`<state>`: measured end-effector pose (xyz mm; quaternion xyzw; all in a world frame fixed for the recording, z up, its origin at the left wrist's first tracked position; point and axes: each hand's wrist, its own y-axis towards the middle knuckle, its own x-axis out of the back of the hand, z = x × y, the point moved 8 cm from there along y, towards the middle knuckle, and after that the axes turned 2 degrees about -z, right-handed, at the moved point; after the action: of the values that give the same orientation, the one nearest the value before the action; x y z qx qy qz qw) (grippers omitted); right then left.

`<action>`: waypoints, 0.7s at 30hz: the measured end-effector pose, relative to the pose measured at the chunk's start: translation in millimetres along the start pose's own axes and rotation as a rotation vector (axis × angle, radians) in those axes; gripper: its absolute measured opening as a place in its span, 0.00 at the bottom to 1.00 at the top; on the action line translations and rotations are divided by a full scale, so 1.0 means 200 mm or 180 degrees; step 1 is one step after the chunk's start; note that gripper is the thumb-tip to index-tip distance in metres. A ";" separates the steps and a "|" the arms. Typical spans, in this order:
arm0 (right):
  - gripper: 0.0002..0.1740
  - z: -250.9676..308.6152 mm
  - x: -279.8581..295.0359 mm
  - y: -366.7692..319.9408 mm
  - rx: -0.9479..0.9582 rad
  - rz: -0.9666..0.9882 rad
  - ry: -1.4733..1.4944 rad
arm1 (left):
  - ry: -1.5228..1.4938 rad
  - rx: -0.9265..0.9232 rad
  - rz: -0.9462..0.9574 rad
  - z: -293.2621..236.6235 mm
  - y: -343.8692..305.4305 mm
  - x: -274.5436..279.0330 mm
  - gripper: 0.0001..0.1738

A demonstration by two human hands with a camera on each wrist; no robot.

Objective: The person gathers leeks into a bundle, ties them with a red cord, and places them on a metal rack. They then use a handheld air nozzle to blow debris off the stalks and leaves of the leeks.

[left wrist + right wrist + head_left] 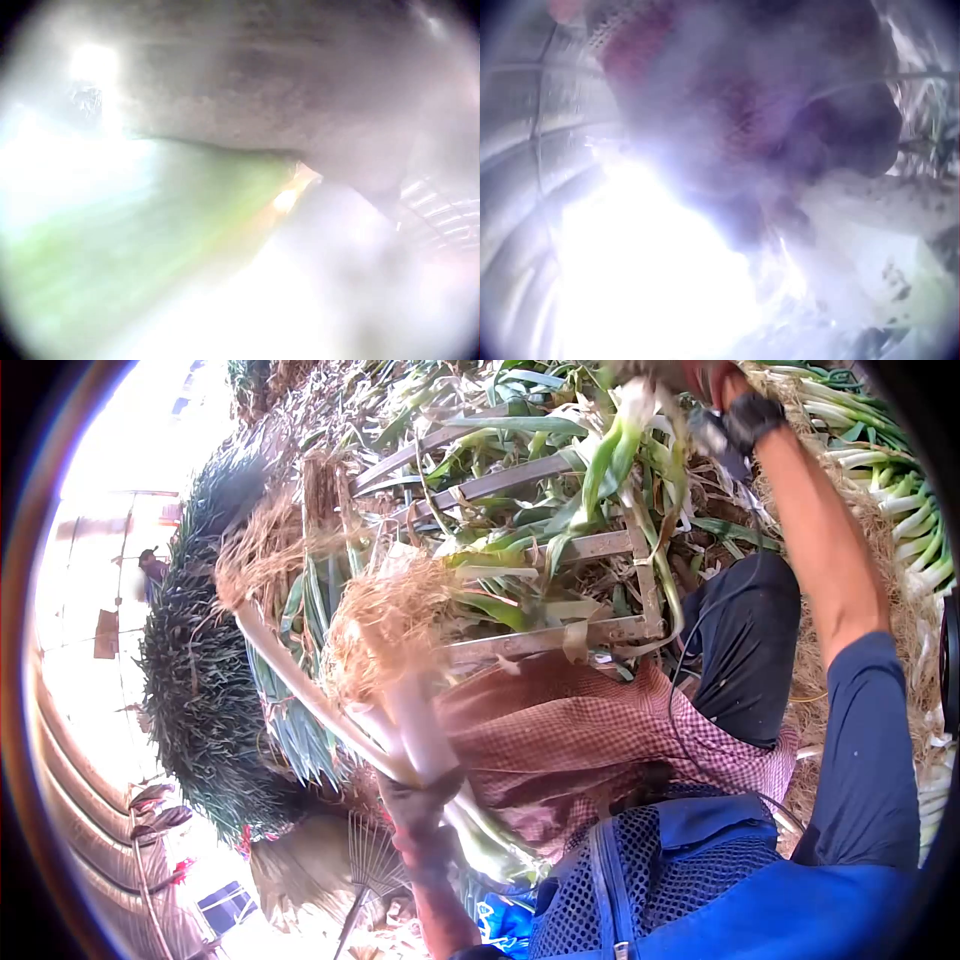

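My left hand, in a dirty glove, grips a few leeks by their pale stalks. Their shaggy tan roots point up and away, and green parts show below the hand. The left wrist view is blurred, with a green leek blade against the glove. At the top of the head view, my right hand is partly cut off by the frame edge. A leek with a white base and drooping green leaves hangs beside it. The right wrist view shows curled gloved fingers over a pale, dirt-specked stalk.
A metal frame lies in front of my knees among loose leaves. To the left rises a tall stack of leeks. Trimmed leeks lie in rows at the right. A fan rake stands at lower left; a person is far off.
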<state>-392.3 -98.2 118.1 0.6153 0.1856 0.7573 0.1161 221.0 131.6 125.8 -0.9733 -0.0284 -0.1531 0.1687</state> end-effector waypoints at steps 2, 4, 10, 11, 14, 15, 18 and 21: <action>0.17 0.34 -0.05 -0.06 0.0084 0.0095 0.0570 | 0.0014 0.0010 0.0163 0.00 0.02 0.03 0.35; 0.18 0.79 -0.14 -0.15 0.0368 0.0415 0.1550 | 0.0084 0.0040 0.0306 -0.05 0.01 -0.03 0.34; 0.20 1.77 -0.71 -0.43 0.0299 0.1690 0.2646 | 0.0229 0.0300 0.0352 -0.05 0.00 -0.05 0.30; 0.21 1.84 -0.78 -0.48 0.0205 0.1738 0.2609 | 0.0229 0.0298 0.0338 -0.04 0.02 -0.04 0.30; 0.22 1.85 -0.78 -0.42 0.0038 0.1462 0.2273 | 0.0230 0.0026 0.0413 -0.03 0.06 -0.04 0.31; 0.22 1.77 -0.74 -0.30 0.0059 0.1200 0.2082 | 0.0118 -0.0059 0.0316 -0.04 0.06 -0.06 0.32; 0.22 1.19 -0.65 0.20 0.0078 0.0897 0.0075 | 0.0253 0.0365 0.0009 0.06 0.01 0.02 0.36; 0.17 0.10 -0.32 0.43 -0.0803 0.0177 -0.1047 | 0.0098 0.0028 -0.0120 0.03 0.02 0.05 0.34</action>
<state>-354.3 -198.0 101.5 0.7161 0.0508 0.6668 0.1999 232.3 128.8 122.8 -0.9694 -0.0447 -0.1711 0.1705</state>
